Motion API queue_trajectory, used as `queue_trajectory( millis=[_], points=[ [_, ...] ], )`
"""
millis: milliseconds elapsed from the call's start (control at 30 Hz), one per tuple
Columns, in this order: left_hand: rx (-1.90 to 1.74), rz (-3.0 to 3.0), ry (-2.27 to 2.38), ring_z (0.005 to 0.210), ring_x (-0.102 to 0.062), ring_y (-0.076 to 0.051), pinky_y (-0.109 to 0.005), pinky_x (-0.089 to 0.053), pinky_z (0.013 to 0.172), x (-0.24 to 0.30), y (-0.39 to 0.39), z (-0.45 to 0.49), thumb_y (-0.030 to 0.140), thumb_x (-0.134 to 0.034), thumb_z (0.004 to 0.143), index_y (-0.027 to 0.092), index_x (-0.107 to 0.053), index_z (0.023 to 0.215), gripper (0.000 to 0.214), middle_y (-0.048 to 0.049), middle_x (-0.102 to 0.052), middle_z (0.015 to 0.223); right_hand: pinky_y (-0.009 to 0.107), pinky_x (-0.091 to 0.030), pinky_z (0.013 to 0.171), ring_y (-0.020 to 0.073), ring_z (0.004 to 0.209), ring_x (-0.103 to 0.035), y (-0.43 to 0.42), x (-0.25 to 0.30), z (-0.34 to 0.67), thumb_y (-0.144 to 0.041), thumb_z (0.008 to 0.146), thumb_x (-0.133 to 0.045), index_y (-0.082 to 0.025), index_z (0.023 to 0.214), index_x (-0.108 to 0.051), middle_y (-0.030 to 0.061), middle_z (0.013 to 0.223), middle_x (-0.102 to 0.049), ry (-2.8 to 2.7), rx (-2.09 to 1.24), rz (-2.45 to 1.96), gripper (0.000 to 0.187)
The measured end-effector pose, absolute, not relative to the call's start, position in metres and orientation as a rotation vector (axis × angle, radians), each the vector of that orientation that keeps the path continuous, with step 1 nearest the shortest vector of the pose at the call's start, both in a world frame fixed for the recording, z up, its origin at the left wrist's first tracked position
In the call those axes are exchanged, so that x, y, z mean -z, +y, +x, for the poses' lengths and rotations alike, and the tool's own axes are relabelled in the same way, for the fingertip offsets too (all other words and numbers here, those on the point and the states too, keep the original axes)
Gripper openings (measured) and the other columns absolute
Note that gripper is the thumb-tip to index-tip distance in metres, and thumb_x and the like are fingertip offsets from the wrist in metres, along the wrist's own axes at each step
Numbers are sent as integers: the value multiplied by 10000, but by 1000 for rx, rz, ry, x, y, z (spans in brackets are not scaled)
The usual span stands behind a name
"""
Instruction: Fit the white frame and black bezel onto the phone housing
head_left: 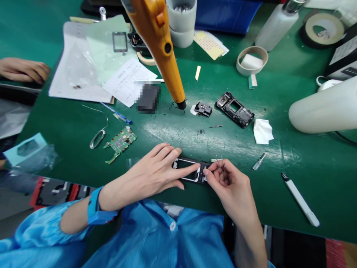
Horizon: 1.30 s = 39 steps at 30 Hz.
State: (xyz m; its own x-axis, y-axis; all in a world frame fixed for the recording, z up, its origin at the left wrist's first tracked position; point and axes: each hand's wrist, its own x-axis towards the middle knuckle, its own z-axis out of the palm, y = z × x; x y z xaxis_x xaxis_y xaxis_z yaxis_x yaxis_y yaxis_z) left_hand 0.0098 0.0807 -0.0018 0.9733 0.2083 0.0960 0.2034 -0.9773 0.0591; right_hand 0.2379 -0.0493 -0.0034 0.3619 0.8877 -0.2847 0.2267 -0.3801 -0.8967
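A dark phone front panel (183, 163) with a white frame around its window lies on the green table close to my body. My left hand (158, 167) steadies it, with the index finger stretched across the window and pressing by the frame's right side. The thumb and other fingers sit along the panel's edges. In my right hand (230, 180) is a pair of thin metal tweezers (222, 163), tips pointing up and away. The right thumb and index finger touch the panel's right end, partly hiding it.
An orange electric screwdriver (170, 56) hangs over the middle. Beyond the panel lie a black phone housing (235, 109) and a small black module (204, 108). A green circuit board (121, 144) is at left, a white-handled knife (299, 199) at right. Another person's hand (26, 70) rests far left.
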Motion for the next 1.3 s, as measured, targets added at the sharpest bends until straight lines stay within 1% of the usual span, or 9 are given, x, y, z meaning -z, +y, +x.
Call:
queue_trajectory(
  millis=[100,200,333,467,667,867,1000,1167,1300],
  points=[
    [-183,3029,298,1087,-545,-310,-442,-555,989,0,81,11,489,-633,1141,271,-618,1593,503,-160,-603,1246,206,-397,518,97,549,-472,-50,4,238,-375,947,-730,-237,833,-677,-57,658,-560,-987,-1028,-1811,187],
    [-223,2980,285,1093,-537,-310,-441,-555,979,1,81,12,446,-603,1158,222,-620,1567,467,-161,-593,1242,204,-404,522,96,553,-479,-50,5,238,-379,949,-727,-239,833,-678,-61,658,-553,-987,-1026,-1803,188],
    [-293,2952,261,1107,-550,-306,-434,-551,972,4,81,12,408,-593,1166,202,-610,1551,437,-158,-601,1265,215,-404,524,100,551,-471,-50,5,238,-397,942,-709,-239,829,-682,-60,657,-531,-980,-1039,-1802,196],
    [-335,2943,248,1093,-566,-297,-418,-541,956,6,83,10,411,-600,1165,188,-614,1538,435,-157,-614,1268,222,-387,516,103,547,-461,-51,5,238,-403,931,-707,-239,818,-675,-60,644,-519,-971,-1042,-1800,202],
    [-354,2953,232,1129,-583,-299,-423,-533,998,8,85,11,448,-653,1143,190,-610,1541,476,-155,-638,1284,222,-376,510,103,548,-448,-49,7,239,-400,918,-719,-239,821,-676,-62,644,-507,-967,-1035,-1788,192],
    [-338,3027,152,1219,-591,-324,-450,-508,1077,9,91,11,564,-714,1092,221,-633,1539,569,-165,-655,1357,216,-382,506,104,547,-445,-47,5,237,-413,915,-710,-244,811,-664,-65,640,-501,-964,-1042,-1777,204],
    [-336,3050,117,1227,-598,-306,-431,-490,1105,10,94,11,590,-750,1066,250,-623,1577,627,-148,-670,1374,217,-381,507,104,548,-444,-48,6,238,-412,924,-703,-247,818,-663,-69,645,-497,-976,-1040,-1773,201],
    [-304,3089,68,1242,-619,-306,-441,-484,1122,12,97,10,641,-717,1070,258,-621,1602,663,-156,-693,1404,216,-383,512,103,549,-445,-50,7,238,-411,924,-712,-245,822,-668,-73,643,-497,-980,-1034,-1778,200],
    [-313,3108,27,1242,-638,-291,-428,-482,1128,14,98,8,629,-698,1088,264,-632,1599,632,-146,-718,1400,213,-383,514,102,552,-440,-49,7,238,-402,921,-712,-244,818,-669,-74,639,-491,-974,-1034,-1777,193]
  ],
)
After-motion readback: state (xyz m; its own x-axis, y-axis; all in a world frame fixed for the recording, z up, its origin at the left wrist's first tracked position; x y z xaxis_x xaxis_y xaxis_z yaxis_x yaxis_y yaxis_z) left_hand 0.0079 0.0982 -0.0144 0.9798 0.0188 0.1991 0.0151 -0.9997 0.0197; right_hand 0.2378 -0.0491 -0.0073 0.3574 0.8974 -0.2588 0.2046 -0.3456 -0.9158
